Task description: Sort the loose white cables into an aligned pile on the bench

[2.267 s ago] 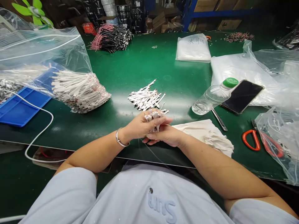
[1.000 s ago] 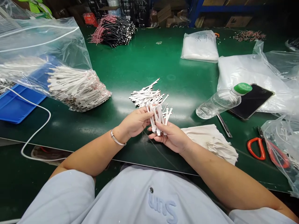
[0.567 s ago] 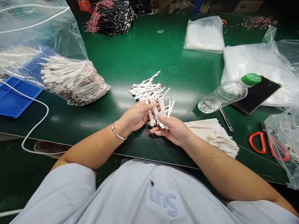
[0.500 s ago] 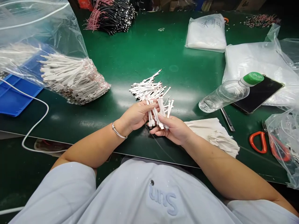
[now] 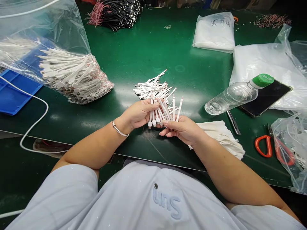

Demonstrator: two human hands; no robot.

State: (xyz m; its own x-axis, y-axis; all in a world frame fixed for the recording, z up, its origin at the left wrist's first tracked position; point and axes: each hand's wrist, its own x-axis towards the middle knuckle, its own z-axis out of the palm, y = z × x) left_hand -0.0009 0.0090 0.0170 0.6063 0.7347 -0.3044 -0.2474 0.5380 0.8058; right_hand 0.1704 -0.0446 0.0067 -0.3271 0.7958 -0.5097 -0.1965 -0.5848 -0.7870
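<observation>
My left hand (image 5: 138,114) and my right hand (image 5: 182,129) together grip a fanned bunch of short white flat cables with metal connector ends (image 5: 163,112). Fingers of my left hand press over the bunch from the left, and my right fingers support it from below. Part of the bunch is hidden behind my fingers. Just beyond my hands, a loose pile of similar cables (image 5: 151,89) lies on the green work mat (image 5: 172,54). A large clear plastic bag of white cables (image 5: 72,75) sits to the left.
A blue plastic tray (image 5: 16,95) and a white cord (image 5: 31,107) lie at left. To the right are a water bottle (image 5: 231,97), black smartphone (image 5: 266,95), metal-bladed tool (image 5: 233,123), orange-handled scissors (image 5: 263,146), and white cloth (image 5: 223,137). Black-and-pink wire bundles (image 5: 115,12) lie at the back.
The cable bunch has gone from tightly clasped to fanned out between my hands. My hands have moved slightly apart, and the view has tilted downward, shifting the table upward in the frame.
</observation>
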